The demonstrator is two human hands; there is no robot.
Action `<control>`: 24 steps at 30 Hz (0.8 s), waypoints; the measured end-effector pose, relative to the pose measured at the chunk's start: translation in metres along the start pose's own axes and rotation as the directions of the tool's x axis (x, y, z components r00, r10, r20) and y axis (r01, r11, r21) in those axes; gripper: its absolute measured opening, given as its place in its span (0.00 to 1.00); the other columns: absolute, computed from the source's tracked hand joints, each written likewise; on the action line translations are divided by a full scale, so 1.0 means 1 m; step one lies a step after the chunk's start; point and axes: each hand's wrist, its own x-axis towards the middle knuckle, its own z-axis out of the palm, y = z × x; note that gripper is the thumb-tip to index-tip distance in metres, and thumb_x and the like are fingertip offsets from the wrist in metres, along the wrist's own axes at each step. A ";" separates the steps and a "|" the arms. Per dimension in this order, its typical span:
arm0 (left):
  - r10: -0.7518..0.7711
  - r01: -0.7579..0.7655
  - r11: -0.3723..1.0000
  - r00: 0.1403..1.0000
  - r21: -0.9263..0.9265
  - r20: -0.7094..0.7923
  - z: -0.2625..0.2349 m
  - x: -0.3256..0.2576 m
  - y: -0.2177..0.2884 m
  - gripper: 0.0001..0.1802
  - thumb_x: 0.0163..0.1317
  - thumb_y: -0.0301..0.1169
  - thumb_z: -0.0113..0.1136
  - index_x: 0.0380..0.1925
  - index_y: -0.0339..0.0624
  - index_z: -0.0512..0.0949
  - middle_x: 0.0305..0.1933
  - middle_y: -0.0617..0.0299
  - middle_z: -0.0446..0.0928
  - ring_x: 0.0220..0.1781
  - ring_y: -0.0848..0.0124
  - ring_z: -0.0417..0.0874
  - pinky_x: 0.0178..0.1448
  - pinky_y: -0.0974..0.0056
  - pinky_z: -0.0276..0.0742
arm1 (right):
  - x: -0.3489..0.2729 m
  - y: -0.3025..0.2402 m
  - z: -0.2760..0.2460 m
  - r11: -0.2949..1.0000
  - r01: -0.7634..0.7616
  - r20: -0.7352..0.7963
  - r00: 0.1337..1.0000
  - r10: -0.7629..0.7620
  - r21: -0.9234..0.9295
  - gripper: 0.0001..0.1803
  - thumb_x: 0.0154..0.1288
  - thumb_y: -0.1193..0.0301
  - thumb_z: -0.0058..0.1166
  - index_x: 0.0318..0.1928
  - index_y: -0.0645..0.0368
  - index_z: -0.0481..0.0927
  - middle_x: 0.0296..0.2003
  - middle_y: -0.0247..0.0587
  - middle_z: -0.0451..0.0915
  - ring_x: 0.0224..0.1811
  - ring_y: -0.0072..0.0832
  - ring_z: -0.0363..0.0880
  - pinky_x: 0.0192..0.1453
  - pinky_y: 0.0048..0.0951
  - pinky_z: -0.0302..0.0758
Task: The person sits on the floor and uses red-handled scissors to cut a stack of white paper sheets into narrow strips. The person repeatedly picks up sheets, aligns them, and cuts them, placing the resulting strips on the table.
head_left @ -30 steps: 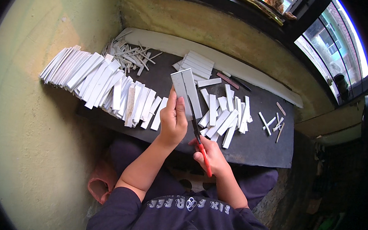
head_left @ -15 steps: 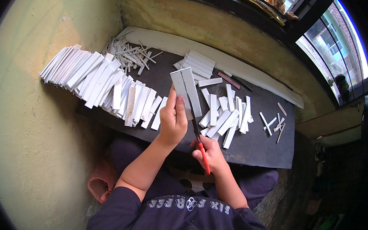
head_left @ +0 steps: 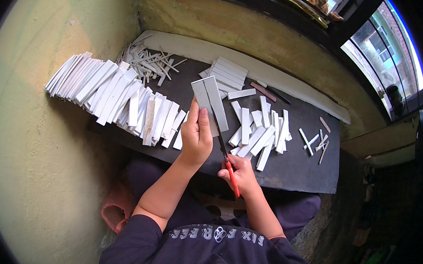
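A white rectangular sheet (head_left: 206, 99), its material not plain, is pinched upright in my left hand (head_left: 197, 136), thumb on the near face. A dark slit or line runs lengthwise down it. Closed round the red handles of a pair of scissors (head_left: 232, 176), my right hand (head_left: 243, 175) sits just below and to the right. The dark blades point up and meet the sheet's lower edge; how far they reach between its two parts is hidden. Close behind the hands lies a loose heap of white strips (head_left: 257, 137) on the black tabletop (head_left: 296, 171).
Along the table's left side runs a long row of stacked white strips (head_left: 105, 87). Thin offcuts (head_left: 150, 63) are piled at the back left. Farther back lie a stack of flat white pieces (head_left: 227, 72) and a reddish-brown bar (head_left: 263, 91). Small sticks (head_left: 323, 141) lie at right.
My left hand and the sheet have shifted slightly left. The scissors have tilted a little with them; my right hand stays in nearly the same place.
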 end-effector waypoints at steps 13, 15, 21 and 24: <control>-0.005 0.005 1.000 1.000 -0.022 -0.003 -0.001 0.001 -0.002 0.21 0.68 0.29 0.37 0.58 0.29 0.61 0.49 0.57 0.72 0.48 0.76 0.71 0.52 0.74 0.64 | 0.002 -0.001 0.004 0.996 0.048 -0.059 0.997 -0.052 -0.073 0.32 0.43 0.47 0.64 0.17 0.63 0.65 0.11 0.45 0.62 0.14 0.37 0.57 0.20 0.33 0.60; -0.004 0.003 0.998 1.000 -0.062 -0.009 -0.001 0.002 -0.003 0.20 0.68 0.29 0.37 0.57 0.29 0.62 0.48 0.58 0.72 0.47 0.77 0.71 0.52 0.74 0.64 | 0.003 -0.002 0.004 0.997 0.032 -0.062 0.997 -0.036 -0.068 0.31 0.44 0.49 0.64 0.17 0.64 0.65 0.11 0.44 0.61 0.14 0.37 0.56 0.20 0.32 0.60; -0.014 0.010 0.989 1.000 -0.148 -0.024 -0.011 0.012 -0.005 0.18 0.68 0.29 0.39 0.54 0.32 0.64 0.44 0.61 0.73 0.42 0.80 0.71 0.46 0.77 0.65 | 0.002 -0.007 0.002 0.994 -0.073 -0.031 0.997 0.071 -0.078 0.29 0.47 0.52 0.64 0.16 0.64 0.65 0.10 0.44 0.61 0.14 0.35 0.54 0.19 0.32 0.59; -0.052 0.037 0.986 0.995 -0.164 -0.088 -0.019 0.015 -0.001 0.17 0.67 0.29 0.40 0.54 0.35 0.62 0.39 0.62 0.73 0.36 0.82 0.70 0.40 0.78 0.64 | -0.005 -0.014 -0.004 0.991 -0.051 0.044 0.997 0.057 -0.124 0.29 0.47 0.52 0.63 0.16 0.64 0.65 0.11 0.44 0.62 0.14 0.36 0.57 0.20 0.32 0.60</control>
